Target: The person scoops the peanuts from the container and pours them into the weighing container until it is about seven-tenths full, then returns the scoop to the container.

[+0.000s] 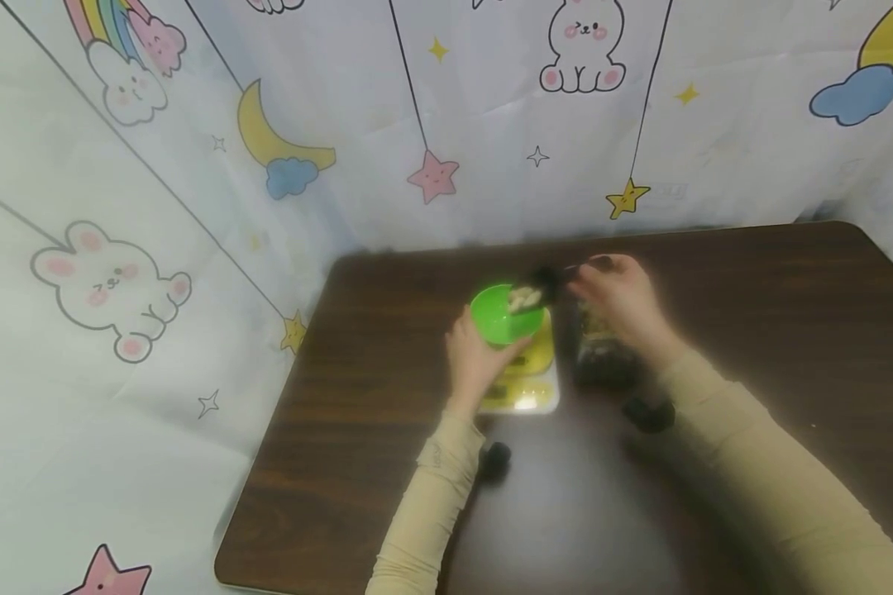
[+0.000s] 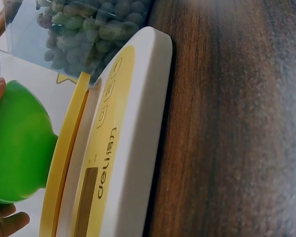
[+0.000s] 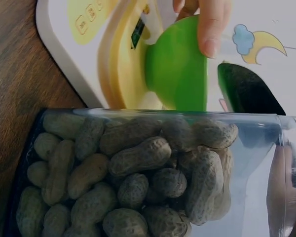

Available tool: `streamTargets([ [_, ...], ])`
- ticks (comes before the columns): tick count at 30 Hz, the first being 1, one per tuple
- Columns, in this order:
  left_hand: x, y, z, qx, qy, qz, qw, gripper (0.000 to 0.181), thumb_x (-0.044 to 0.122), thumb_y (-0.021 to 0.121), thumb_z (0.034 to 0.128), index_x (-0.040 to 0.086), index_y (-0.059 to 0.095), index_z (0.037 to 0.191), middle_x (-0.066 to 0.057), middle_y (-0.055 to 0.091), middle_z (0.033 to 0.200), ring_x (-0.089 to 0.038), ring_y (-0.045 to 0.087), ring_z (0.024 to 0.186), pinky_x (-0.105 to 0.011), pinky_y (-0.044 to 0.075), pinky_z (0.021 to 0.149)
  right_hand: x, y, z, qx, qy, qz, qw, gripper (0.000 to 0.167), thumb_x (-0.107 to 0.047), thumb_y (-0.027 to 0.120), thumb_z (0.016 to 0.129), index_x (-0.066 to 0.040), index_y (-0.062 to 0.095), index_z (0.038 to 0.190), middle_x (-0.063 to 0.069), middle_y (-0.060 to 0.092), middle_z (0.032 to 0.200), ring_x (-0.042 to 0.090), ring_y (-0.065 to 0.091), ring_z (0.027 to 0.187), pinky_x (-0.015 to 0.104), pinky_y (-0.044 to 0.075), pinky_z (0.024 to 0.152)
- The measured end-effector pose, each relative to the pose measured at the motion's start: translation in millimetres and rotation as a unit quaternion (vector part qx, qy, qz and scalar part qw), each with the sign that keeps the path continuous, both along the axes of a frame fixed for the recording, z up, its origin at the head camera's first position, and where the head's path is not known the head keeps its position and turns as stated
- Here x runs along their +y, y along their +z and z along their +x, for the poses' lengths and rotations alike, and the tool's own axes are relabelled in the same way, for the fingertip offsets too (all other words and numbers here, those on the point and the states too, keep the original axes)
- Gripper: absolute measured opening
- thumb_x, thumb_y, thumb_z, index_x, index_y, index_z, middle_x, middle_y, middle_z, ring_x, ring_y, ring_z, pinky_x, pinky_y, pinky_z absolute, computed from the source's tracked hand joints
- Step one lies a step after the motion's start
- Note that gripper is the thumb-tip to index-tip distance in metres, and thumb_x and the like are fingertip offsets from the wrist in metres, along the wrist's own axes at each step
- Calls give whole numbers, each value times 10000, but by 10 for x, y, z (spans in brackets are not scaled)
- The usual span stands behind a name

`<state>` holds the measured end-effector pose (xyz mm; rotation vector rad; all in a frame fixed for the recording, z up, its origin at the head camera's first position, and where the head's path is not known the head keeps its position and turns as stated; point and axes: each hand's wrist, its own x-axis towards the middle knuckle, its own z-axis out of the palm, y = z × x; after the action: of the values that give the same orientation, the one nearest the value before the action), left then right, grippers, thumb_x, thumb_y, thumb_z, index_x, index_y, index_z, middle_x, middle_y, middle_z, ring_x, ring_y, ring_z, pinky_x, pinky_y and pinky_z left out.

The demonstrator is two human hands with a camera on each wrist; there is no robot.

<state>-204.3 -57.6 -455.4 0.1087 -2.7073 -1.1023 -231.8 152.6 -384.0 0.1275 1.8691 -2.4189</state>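
A green bowl (image 1: 494,321) stands on a yellow and white kitchen scale (image 2: 150,118). My left hand (image 1: 475,359) holds the bowl by its sides, thumb and fingers on opposite edges. My right hand (image 1: 621,297) grips a black scoop (image 3: 246,89) by its handle, with its front end over the bowl's rim. Pale peanuts (image 1: 524,299) lie in the scoop; the visible inside of the bowl is green. Below my right hand stands a clear plastic container (image 3: 256,148) with many unshelled peanuts (image 3: 140,158), right of the scale.
The dark wooden table (image 1: 365,372) carries everything. A white curtain (image 1: 506,124) with cartoon prints hangs behind and to the left. Small dark blurred objects show beside the left sleeve (image 1: 432,487) and the right sleeve (image 1: 752,446).
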Motion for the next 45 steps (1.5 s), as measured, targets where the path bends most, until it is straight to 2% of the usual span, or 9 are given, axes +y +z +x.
streamTargets([
  [5,-3,6,-1,2,-30,102,9999,1063,553,803,599,101,310,1426,-114,513,1319,-286,479,1215,-528,288,1116,-39,-35,19,477,-139,815,9954,309,-169,639,879,-136,438,1111,-26,600,959,41,667,777,195,578,720],
  [9,0,4,8,-103,2,262,9996,1097,548,805,600,101,271,1448,-138,481,1347,-299,460,1233,-512,343,1083,-47,-56,42,696,-136,1478,9865,364,-252,644,878,-151,442,1163,-73,627,953,30,668,779,258,572,596],
  [19,15,-21,25,-276,-6,505,9983,1143,541,802,608,101,205,1477,-165,373,1447,-317,392,1313,-517,348,1090,-35,-82,56,881,-152,1573,9835,355,-241,638,882,-143,453,1169,-81,635,964,35,674,788,262,573,607],
  [23,20,-12,39,-371,-5,587,9976,1164,549,794,616,98,168,1488,-170,321,1475,-307,360,1337,-494,340,1106,-37,-73,58,882,-161,1626,9826,365,-253,640,880,-144,454,1176,-73,636,971,38,673,796,266,581,648],
  [28,22,40,58,-341,50,574,9978,1181,554,794,614,107,146,1494,-180,261,1500,-325,310,1363,-510,321,1113,-31,-76,49,884,-169,1419,9858,357,-228,648,874,-143,458,1164,-55,640,960,54,679,794,243,585,695],
  [35,50,137,67,-208,123,622,9978,1176,581,788,601,172,150,1500,-146,222,1519,-319,290,1376,-506,318,1117,-1,-50,64,879,-309,1166,9888,359,-235,676,853,-157,471,1138,-45,658,931,80,689,766,281,593,666],
  [38,77,196,72,-189,74,708,9973,1173,623,768,593,216,145,1499,-118,220,1523,-301,294,1379,-497,324,1116,46,-66,44,1009,-406,827,9906,379,-233,700,834,-146,481,1131,-21,668,943,106,696,776,276,596,698],
  [41,116,263,83,-167,-46,888,9959,1169,640,760,586,257,135,1497,-86,216,1525,-285,306,1375,-486,334,1113,131,-135,-24,1232,-457,429,9904,413,-235,721,814,-127,488,1137,5,682,972,129,701,804,262,592,736],
  [45,179,362,99,-4,-290,925,9953,1140,652,744,602,285,135,1494,-60,229,1518,-266,373,1332,-436,397,1077,298,-323,-217,1459,-593,-31,9875,448,-201,737,795,-100,491,1155,60,685,1005,174,705,833,271,589,757],
])
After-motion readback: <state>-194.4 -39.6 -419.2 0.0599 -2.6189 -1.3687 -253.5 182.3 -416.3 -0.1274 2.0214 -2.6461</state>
